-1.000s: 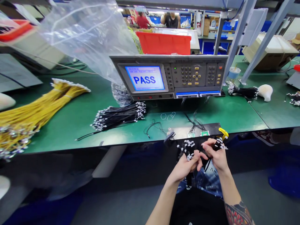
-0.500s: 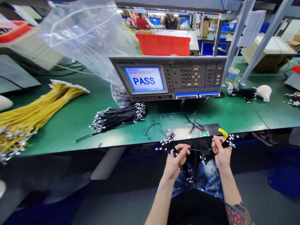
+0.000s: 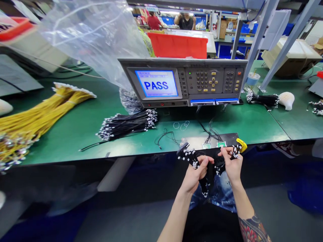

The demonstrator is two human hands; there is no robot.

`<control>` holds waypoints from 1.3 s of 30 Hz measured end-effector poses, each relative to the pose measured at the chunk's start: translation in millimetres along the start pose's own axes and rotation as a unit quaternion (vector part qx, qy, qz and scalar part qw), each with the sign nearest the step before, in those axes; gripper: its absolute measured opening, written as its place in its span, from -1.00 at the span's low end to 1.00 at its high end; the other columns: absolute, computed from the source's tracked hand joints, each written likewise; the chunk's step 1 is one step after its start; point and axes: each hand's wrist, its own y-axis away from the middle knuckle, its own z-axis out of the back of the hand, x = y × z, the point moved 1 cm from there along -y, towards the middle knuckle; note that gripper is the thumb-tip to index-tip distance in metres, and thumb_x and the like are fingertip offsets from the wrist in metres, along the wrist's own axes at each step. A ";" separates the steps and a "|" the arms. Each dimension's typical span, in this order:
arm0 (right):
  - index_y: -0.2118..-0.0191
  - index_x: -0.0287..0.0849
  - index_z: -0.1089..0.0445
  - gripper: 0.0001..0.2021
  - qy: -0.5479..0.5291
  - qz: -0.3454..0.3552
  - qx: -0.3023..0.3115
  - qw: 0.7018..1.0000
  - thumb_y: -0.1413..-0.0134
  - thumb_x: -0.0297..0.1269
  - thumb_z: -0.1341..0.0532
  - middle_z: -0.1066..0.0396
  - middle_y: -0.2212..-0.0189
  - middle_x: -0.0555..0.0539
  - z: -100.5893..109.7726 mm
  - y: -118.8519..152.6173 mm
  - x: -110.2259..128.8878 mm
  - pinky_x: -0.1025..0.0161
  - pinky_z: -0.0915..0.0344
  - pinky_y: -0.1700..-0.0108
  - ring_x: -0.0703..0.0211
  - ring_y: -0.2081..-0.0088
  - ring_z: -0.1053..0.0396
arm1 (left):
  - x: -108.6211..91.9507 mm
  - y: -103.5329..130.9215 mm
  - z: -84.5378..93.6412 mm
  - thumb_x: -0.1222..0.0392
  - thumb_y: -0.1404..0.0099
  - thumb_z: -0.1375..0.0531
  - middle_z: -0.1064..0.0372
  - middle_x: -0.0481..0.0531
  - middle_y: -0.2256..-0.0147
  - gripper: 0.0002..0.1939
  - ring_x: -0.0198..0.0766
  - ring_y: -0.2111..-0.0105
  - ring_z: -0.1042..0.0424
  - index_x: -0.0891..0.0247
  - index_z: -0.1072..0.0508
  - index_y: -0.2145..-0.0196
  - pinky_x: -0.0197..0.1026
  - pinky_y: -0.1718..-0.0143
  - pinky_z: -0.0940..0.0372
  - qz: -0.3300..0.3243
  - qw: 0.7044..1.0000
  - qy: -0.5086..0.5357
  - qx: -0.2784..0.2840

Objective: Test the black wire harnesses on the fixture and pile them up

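While two bundles of cable are being held just off the near edge of the table (image 3: 254,129), above the lap (image 3: 223,191), their weight is probably being felt as slight: the strands are looking thin, limp and rather smooth, so loose ones could be slipping out. Hold is best being taken round the black lengths, the small white plugs being spared, since they are looking the more fragile part.

In the left bundle (image 3: 193,158), plugs are being fanned out at the top, and more ends are hanging below the left hand (image 3: 196,173), whose fingers are being curled round the strands. The right bundle (image 3: 236,151) is being clasped in the right hand (image 3: 233,166), thumb and forefinger being brought close. Whether a single strand is being pinched cannot be told.

Beyond, two green boards (image 3: 221,144) are being carried on a plate (image 3: 193,141) along the near edge, where a yellow handle (image 3: 242,145) is projecting. Left of these, a black pile (image 3: 127,124) is lying near that edge; behind, "PASS" is being shown on a tester (image 3: 199,82).
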 end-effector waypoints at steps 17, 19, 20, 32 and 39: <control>0.44 -0.20 -0.46 -0.64 0.007 0.003 -0.027 1.000 -0.15 0.02 -0.36 -0.51 0.59 -0.04 -7.1 2.9 2.2 0.26 -0.17 0.49 0.28 0.64 -0.21 | 8.8 -14.2 -0.2 -0.22 -0.19 -0.37 -0.42 -0.04 0.56 -0.55 -0.47 0.68 -0.04 0.29 -0.63 0.35 -0.30 0.64 0.09 -0.088 0.988 -0.098 -0.076; 0.42 -0.20 -0.47 -0.65 -0.002 -0.005 -0.025 1.000 -0.15 0.01 -0.36 -0.52 0.58 -0.04 -6.9 2.9 0.1 0.26 -0.18 0.49 0.28 0.64 -0.22 | 9.7 -17.3 -0.2 -0.18 -0.21 -0.36 -0.43 -0.03 0.57 -0.60 -0.41 0.66 -0.17 0.27 -0.63 0.39 -0.29 0.61 -0.04 -0.097 0.984 -0.112 -0.102; 0.41 -0.20 -0.47 -0.66 -0.006 -0.009 -0.023 1.000 -0.15 0.00 -0.36 -0.53 0.57 -0.04 -6.7 2.8 -0.9 0.26 -0.19 0.48 0.27 0.63 -0.23 | 9.7 -18.9 -0.4 -0.16 -0.22 -0.36 -0.44 -0.02 0.57 -0.62 -0.38 0.63 -0.24 0.26 -0.63 0.40 -0.29 0.59 -0.11 -0.101 0.982 -0.117 -0.111; 0.42 -0.19 -0.47 -0.69 -0.027 -0.022 -0.013 0.999 -0.10 -0.03 -0.38 -0.55 0.57 -0.05 -5.8 1.0 -0.7 0.21 -0.33 0.38 0.17 0.57 -0.42 | 17.5 -28.7 -8.4 -0.03 -0.21 -0.37 -0.47 0.01 0.59 -0.70 -0.22 0.51 -0.48 0.27 -0.60 0.46 -0.20 0.38 -0.41 -0.141 0.962 -0.108 -0.206; 0.41 -0.19 -0.49 -0.72 -0.038 -0.023 -0.013 0.999 -0.10 -0.06 -0.39 -0.56 0.56 -0.06 -5.5 1.3 -0.2 0.22 -0.32 0.39 0.16 0.54 -0.43 | 20.7 -32.6 -13.3 -0.02 -0.20 -0.37 -0.48 0.02 0.58 -0.73 -0.17 0.47 -0.53 0.25 -0.59 0.47 -0.18 0.38 -0.43 -0.154 0.956 -0.087 -0.235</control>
